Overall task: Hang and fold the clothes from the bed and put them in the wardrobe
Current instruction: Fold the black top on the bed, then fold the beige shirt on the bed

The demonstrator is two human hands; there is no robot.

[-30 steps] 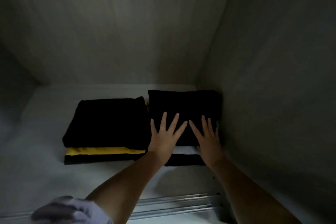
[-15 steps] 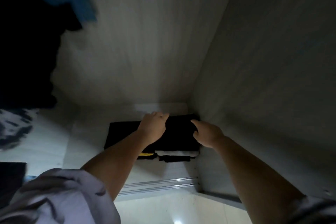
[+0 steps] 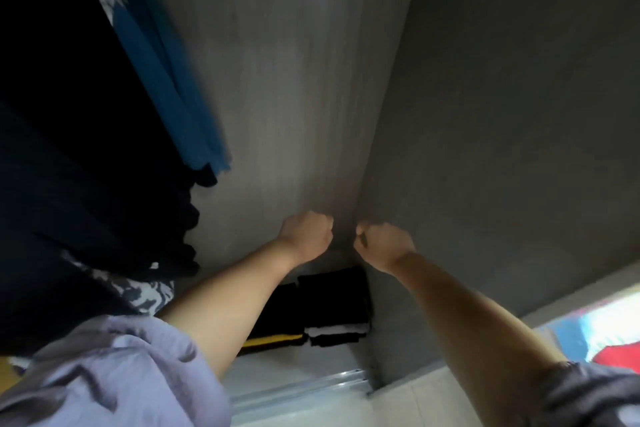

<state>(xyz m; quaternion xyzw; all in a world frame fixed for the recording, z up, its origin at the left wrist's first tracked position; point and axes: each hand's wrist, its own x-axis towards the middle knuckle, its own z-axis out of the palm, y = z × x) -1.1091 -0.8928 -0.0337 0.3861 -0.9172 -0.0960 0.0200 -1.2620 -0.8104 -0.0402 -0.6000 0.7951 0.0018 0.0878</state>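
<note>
Where the wardrobe's back panel point(image 3: 277, 97) meets its right side panel point(image 3: 502, 114), two stacks of folded clothes sit on the wardrobe floor point(image 3: 294, 367), below and nearer to us than both grips. The right stack point(image 3: 334, 298) is black on top with a white layer lower down, and it sits against the side panel. The left stack point(image 3: 277, 319) touches it; we see black cloth and a yellow edge, but our left forearm covers most of it, so we cannot count its layers.

Our left hand point(image 3: 306, 236) and right hand point(image 3: 384, 244) are raised above the stacks, near each other but apart, each with fingers curled in and nothing held. Motion blur softens the fingertips.

Left of the left grip hang several garments: one blue garment point(image 3: 162, 80), dark ones point(image 3: 86, 184) we cannot separate, and a black-and-white patterned piece point(image 3: 145, 295), partly hidden. A metal door track point(image 3: 301, 388) runs along the front of the floor. Beyond the right forearm, a bright red and blue patch point(image 3: 595, 333) is cut off and too blurred to identify.
</note>
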